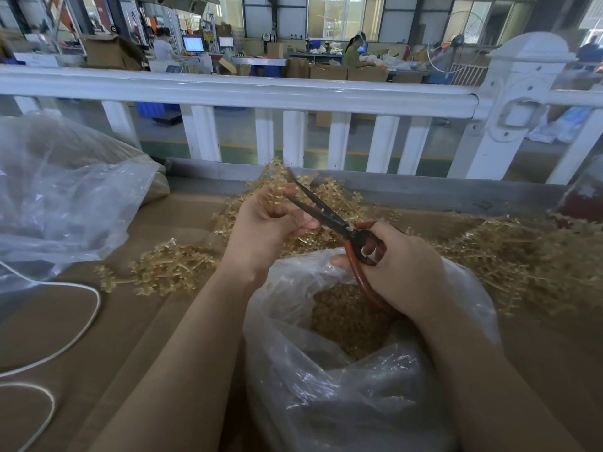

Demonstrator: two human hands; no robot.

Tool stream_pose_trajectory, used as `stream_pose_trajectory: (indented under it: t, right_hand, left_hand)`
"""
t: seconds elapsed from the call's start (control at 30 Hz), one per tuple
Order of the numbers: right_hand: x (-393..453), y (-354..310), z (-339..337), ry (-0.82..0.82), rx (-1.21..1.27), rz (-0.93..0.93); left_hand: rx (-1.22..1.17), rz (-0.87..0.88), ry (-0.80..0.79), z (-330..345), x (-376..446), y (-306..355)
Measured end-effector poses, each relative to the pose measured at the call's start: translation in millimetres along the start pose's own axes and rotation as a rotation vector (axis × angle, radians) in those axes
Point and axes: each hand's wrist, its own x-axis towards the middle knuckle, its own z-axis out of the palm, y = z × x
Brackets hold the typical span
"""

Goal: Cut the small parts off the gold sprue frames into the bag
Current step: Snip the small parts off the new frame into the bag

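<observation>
Left hand point(264, 223) pinches a gold sprue frame point(277, 194) above the clear bag point(326, 386); right hand point(404, 272) grips the red-handled scissors point(329, 220), blades parted at the frame. More frames point(522, 256) heap on the brown surface point(98, 353); cut parts point(349, 318) fill the bag.

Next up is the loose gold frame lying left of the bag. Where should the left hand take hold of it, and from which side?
Probably by the bare straight stem of the loose frame, coming from above and the near side. The stem lies flat on the cardboard with part clusters branching off, so pinching the stem leaves the parts free for the scissors. The left hand is already close to it.
</observation>
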Motion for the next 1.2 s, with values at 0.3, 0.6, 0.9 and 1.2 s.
stream_pose_trajectory:
  t: [0.3,0.6,0.9,1.2]
  right_hand:
    - [0.5,1.5,-0.3,0.019,-0.028,0.003]
    - [-1.5,-4.5,-4.5,0.076,-0.094,-0.037]
    - [-1.0,-6.7,-7.2,0.064,-0.092,-0.024]
    - [-0.6,-6.3,-5.9,0.059,-0.049,0.001]
  left_hand:
    - [0.013,-0.002,0.018,-2.2,1.1,1.4]
    - [0.135,0.061,-0.012,0.3,-1.0,-0.5]
    - [0.062,0.004,-0.021,3.6,-1.9,1.1]
    - [-0.18,-0.185,-0.027,5.7,-3.9,2.0]
